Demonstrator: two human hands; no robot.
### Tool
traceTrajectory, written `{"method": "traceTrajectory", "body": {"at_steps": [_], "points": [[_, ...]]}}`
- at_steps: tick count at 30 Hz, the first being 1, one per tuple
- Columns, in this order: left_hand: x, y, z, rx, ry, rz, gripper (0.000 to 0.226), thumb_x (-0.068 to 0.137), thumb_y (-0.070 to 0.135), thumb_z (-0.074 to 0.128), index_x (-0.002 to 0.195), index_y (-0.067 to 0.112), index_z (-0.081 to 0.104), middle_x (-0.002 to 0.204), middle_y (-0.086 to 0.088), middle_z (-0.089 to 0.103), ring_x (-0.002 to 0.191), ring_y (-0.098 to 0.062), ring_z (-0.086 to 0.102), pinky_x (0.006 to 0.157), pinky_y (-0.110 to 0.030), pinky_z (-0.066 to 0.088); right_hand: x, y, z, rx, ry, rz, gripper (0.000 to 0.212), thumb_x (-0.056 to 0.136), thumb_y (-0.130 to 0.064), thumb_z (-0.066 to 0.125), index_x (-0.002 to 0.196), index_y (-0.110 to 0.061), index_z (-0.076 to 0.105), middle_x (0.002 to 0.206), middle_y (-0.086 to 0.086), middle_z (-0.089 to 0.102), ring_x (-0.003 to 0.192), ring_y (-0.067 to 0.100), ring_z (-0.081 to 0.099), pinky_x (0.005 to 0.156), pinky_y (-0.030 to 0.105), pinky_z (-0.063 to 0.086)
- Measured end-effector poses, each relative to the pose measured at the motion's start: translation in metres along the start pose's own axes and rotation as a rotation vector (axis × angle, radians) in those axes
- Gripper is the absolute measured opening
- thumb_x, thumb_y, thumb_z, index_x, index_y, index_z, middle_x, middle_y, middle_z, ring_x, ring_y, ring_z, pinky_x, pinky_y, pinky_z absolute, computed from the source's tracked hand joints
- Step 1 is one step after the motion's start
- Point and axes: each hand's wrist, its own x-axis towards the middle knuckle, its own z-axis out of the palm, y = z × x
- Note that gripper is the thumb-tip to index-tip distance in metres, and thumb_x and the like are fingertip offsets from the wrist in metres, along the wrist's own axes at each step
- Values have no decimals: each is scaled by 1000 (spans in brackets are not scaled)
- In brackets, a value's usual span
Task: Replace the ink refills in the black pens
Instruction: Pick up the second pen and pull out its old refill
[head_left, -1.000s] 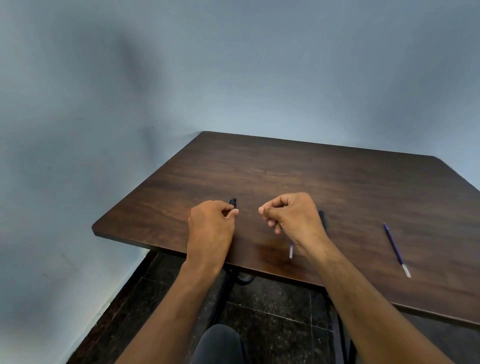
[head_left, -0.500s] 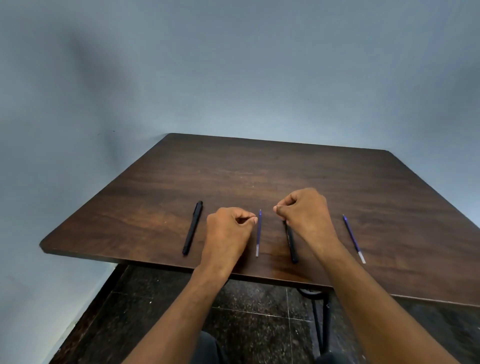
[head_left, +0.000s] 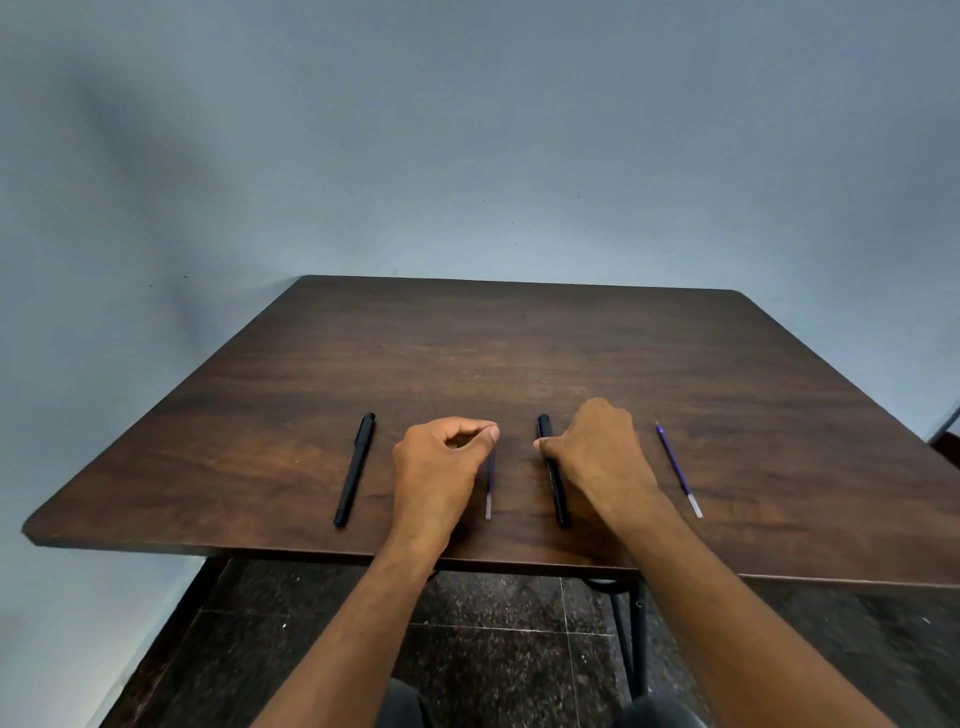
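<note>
Two slim black plastic pens lie lengthwise on the dark wood-grain table (head_left: 519, 353), near its front edge. The left black pen (head_left: 354, 470) is matte, with a rounded far end and a ribbed grip at the near end; it rests alone, apart from your hands. The right black pen (head_left: 551, 473) shows a rounded cap end beyond your knuckles and a glossy barrel running back toward you. No brand or lettering can be read on either pen.

Between the pens lies a thin blue ink refill with a pale near end (head_left: 489, 486), its far end reaching up to your left hand. A second thin blue refill with a whitish tip (head_left: 678, 470) lies to the right of your right hand, well clear of it.

Your left hand (head_left: 441, 467) is curled, thumb and forefinger pinched together at the far end of the middle refill; whether they actually grip it you cannot tell from here. Your right hand (head_left: 597, 457) rests over the right pen, fingers curled and thumb tip against the barrel.

Behind the table stands a plain blue-grey wall (head_left: 467, 156); below it is dark speckled floor tile (head_left: 493, 623).
</note>
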Motion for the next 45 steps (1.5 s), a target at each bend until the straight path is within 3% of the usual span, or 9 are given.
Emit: {"method": "traceTrajectory", "body": {"at_steps": [6, 12, 18, 23, 29, 33, 37, 40, 45], "points": [[3, -6, -2, -131, -51, -41, 5, 82, 31, 81, 85, 34, 80, 82, 18, 77, 83, 5, 71, 72, -14, 52, 9, 1, 5, -47, 32, 11, 40, 75, -35, 85, 66, -14, 52, 73, 6, 59, 58, 17, 50, 42, 24, 31], [2, -9, -1, -133, -70, -20, 5, 82, 31, 81, 85, 34, 81, 83, 17, 78, 84, 2, 72, 75, -21, 53, 11, 1, 5, -61, 9, 1, 33, 79, -31, 80, 72, -13, 53, 87, 11, 64, 81, 28, 66, 54, 32, 46], [1, -10, -2, -112, -83, -7, 7, 82, 33, 80, 88, 37, 80, 85, 19, 77, 86, 2, 72, 80, -27, 57, 2, -3, -7, 24, -77, 20, 30, 81, -31, 80, 90, -6, 64, 90, 10, 66, 78, 22, 66, 56, 30, 46], [-2, -4, -4, -136, -91, -17, 8, 84, 41, 77, 85, 34, 80, 78, 15, 77, 77, 4, 69, 75, -25, 53, -16, -9, -17, 146, -55, -85, 42, 72, -26, 79, 49, -13, 46, 46, -2, 45, 29, 6, 36, 29, 17, 25], [-5, 4, -8, -227, -140, -45, 31, 80, 59, 70, 83, 30, 80, 73, 8, 76, 66, 5, 64, 68, -20, 45, -35, -26, -19, 167, -130, -272, 28, 75, -29, 78, 60, -11, 63, 57, 3, 59, 49, 12, 49, 43, 22, 38], [-5, 8, -10, -326, -112, -81, 28, 81, 48, 74, 75, 20, 79, 67, 3, 74, 59, 1, 61, 57, -13, 46, -41, -31, -16, 109, -156, -328, 24, 76, -25, 80, 65, -11, 63, 64, 4, 62, 53, 13, 50, 48, 25, 40], [-4, 7, -14, -385, -133, -113, 19, 89, 28, 74, 78, 14, 78, 67, 1, 72, 63, -6, 58, 60, -18, 47, -42, -31, -13, 163, -150, -344, 18, 79, -21, 81, 80, -12, 64, 74, 6, 72, 61, 19, 68, 59, 35, 59], [-3, 7, -16, -422, -138, -133, 16, 92, 22, 71, 82, 11, 77, 69, 0, 72, 65, -6, 60, 61, -19, 49, -40, -28, -11, 306, -177, -340, 14, 84, -18, 79, 81, -17, 65, 66, 4, 73, 44, 5, 63, 45, 21, 50], [-3, 6, -17, -437, -134, -126, 16, 93, 19, 69, 85, 9, 78, 69, 0, 71, 64, -4, 60, 60, -17, 50, -41, -24, -6, 323, -171, -453, 18, 96, -31, 67, 84, -23, 79, 58, -3, 69, 44, -1, 51, 46, 12, 40]]}}
